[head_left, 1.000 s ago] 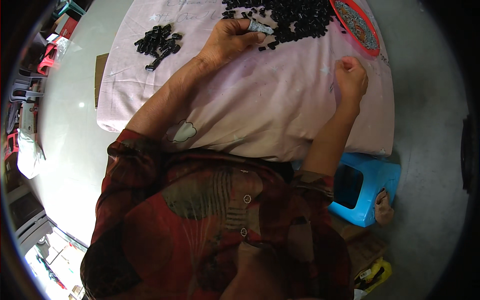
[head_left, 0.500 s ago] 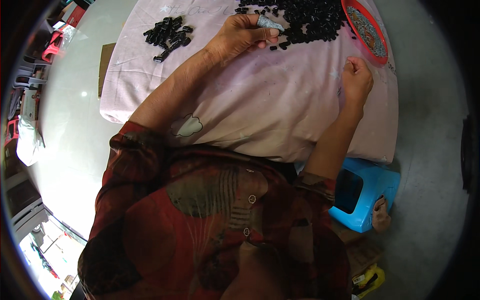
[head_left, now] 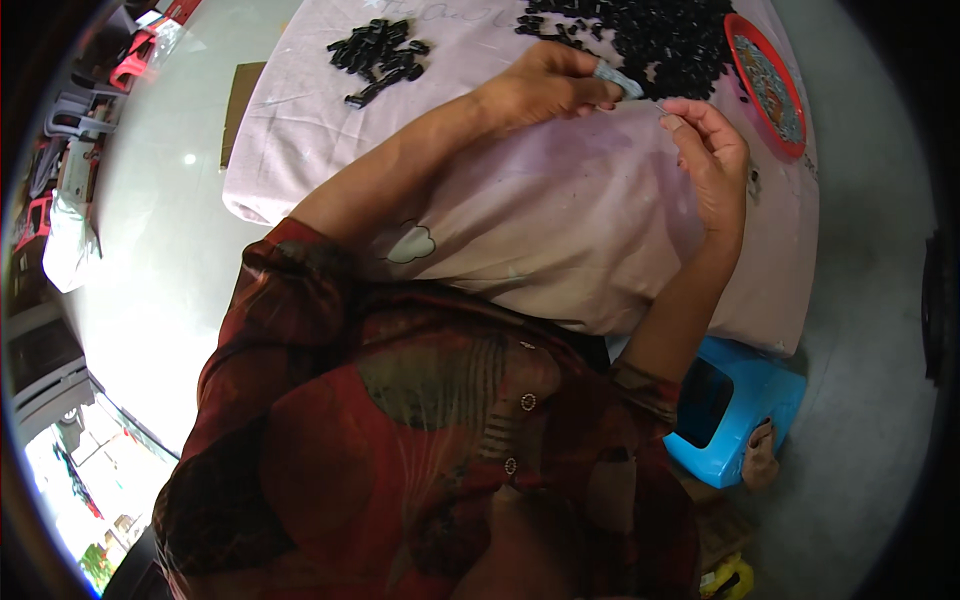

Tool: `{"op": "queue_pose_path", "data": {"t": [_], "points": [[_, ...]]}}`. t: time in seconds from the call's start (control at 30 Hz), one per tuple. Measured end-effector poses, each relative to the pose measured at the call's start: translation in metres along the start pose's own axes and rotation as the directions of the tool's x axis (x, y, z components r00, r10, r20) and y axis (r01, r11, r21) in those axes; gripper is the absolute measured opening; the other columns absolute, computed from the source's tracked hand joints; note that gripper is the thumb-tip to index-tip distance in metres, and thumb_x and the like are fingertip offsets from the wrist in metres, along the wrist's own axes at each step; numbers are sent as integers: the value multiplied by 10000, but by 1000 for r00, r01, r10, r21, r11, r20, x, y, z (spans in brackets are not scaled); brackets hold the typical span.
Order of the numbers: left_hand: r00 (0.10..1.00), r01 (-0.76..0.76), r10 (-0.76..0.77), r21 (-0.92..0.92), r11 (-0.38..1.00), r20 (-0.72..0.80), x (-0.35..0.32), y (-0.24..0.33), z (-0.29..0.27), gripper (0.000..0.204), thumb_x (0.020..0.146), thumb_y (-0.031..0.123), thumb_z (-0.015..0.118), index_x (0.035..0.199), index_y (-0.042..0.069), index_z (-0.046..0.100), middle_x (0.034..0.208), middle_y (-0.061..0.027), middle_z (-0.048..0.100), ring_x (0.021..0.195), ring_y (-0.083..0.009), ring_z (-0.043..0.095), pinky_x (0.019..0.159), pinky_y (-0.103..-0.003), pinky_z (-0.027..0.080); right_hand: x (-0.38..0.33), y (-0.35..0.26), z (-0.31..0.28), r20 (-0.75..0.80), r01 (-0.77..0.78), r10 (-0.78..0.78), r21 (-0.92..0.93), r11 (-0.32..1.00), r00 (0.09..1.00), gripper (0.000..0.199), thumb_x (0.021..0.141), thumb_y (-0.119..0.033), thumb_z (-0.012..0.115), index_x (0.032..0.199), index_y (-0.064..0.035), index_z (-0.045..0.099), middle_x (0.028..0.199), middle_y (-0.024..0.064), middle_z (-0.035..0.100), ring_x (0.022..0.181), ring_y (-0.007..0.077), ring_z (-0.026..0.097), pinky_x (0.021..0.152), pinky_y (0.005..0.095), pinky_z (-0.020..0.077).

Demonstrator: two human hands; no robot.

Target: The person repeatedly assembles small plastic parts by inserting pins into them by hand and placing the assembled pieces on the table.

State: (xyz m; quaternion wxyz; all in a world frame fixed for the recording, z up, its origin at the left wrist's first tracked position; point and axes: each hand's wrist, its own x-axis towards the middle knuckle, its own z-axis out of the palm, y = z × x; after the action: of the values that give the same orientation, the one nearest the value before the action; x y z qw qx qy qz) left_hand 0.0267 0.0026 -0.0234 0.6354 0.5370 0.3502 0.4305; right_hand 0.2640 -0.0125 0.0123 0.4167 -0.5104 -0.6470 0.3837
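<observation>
Your left hand (head_left: 545, 90) pinches a small grey piece (head_left: 618, 80) over the pink cloth (head_left: 520, 230), beside the big black pile (head_left: 660, 40); its long axis slants down-right toward your right hand (head_left: 715, 160). That hand hangs half-curled, and whether its fingertips hold anything is too small to tell.

I see a table draped in a pale pink cloth (head_left: 560, 230). On it lie a small heap of black parts (head_left: 378, 55), a larger black pile (head_left: 660, 40), and a red round tray (head_left: 768, 85) near the right edge.
</observation>
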Motion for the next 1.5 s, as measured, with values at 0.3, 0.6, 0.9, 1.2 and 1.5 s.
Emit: {"op": "queue_pose_path", "data": {"t": [0.3,0.6,0.9,1.2,1.5], "points": [[999,-42,46,177,983,-20,-2,-4,2,148,896,195,739,914,48,746,736,21,661,654,-46,566,599,-220,471,2,-4,31,82,157,-152,-59,986,985,163,884,-26,688,1046,-12,707,874,-38,659,755,15,547,682,178,446],[979,-96,117,126,987,-169,-2,-2,8,124,885,161,732,881,38,737,755,-7,692,658,-55,588,594,-234,485,0,12,17,37,175,-171,-204,963,985,146,886,-32,682,1027,-1,704,898,-11,683,777,41,590,705,203,486],[993,106,-110,-103,989,-35,-4,4,-5,148,874,161,749,910,23,710,790,-34,688,622,-57,575,548,-194,458,1,2,22,-191,193,-323,-495,847,927,182,876,-51,708,1053,-56,754,903,18,716,731,70,597,683,214,482],[987,156,-136,-294,943,89,-6,3,-12,120,928,114,694,1004,21,695,891,-54,717,676,-48,602,558,-168,468,0,-14,49,-35,505,-550,-353,788,834,121,888,-59,716,999,-21,745,824,-10,681,690,40,554,615,198,441],[991,100,-65,-315,944,119,-6,4,-15,129,948,139,682,1039,49,693,941,-48,725,724,-36,607,584,-153,460,-5,-15,53,-75,393,-416,-214,894,906,99,899,-78,708,977,-19,722,770,-56,641,633,-7,468,560,170,387]]}}
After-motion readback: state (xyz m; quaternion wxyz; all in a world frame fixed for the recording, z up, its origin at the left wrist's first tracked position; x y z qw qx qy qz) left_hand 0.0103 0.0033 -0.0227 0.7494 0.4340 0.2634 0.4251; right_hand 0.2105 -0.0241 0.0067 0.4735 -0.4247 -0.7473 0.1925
